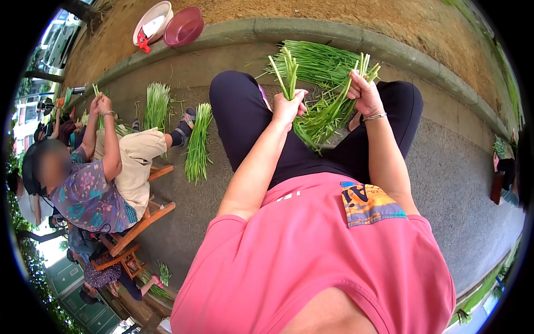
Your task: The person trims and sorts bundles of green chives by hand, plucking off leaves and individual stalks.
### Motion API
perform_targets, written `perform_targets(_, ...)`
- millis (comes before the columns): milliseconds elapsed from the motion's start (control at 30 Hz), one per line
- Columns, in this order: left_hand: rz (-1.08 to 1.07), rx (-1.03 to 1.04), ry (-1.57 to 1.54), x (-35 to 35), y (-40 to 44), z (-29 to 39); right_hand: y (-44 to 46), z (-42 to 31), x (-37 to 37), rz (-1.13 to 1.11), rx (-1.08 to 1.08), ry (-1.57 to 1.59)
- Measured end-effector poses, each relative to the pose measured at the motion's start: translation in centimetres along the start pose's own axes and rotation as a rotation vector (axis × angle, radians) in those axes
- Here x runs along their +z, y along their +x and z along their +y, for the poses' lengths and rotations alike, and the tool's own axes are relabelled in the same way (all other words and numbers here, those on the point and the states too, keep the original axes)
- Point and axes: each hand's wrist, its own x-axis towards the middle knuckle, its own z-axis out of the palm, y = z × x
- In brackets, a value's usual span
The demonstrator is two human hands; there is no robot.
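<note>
My left hand (288, 109) is closed around a small bunch of green stalks (290, 75), their pale cut ends pointing up. In my right hand (365, 96), with a bracelet at the wrist, I grip another bunch of long green stalks (334, 109), whose leafy ends hang down between my knees. Past my knees a large pile of the same stalks (317, 60) lies on the pavement, partly hidden behind my hands. The stalks look like garlic chives, though I cannot be sure of the kind.
To the left, a person (83, 172) sits on a wooden chair (142, 228), holding stalks. Two bundles, one nearer (197, 145) and one farther (157, 106), lie between us. A curb (311, 30) runs behind the pile, with a maroon basin (184, 26) and a pale basin (153, 19) beyond.
</note>
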Motion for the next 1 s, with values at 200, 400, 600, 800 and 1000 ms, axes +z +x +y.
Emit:
perform_targets(200,-0.178,0.011,-0.084,0.9,-1.3,2.1,0.1,1.1,0.3,-0.03,0.083,-0.079)
perform_targets(400,-0.267,0.079,-0.124,1.3,-1.9,2.7,0.1,2.2,0.7,-0.021,0.15,-0.131)
perform_targets(600,-0.233,0.09,-0.091,1.8,-2.0,2.7,0.1,3.2,1.5,-0.033,0.186,-0.173)
perform_targets(800,-0.158,0.133,-0.073,1.7,-1.6,1.9,0.1,3.6,1.7,-0.002,0.192,-0.198)
perform_targets(1000,-0.162,0.133,-0.061,1.6,-1.4,1.5,0.2,3.7,1.5,0.03,0.188,-0.241)
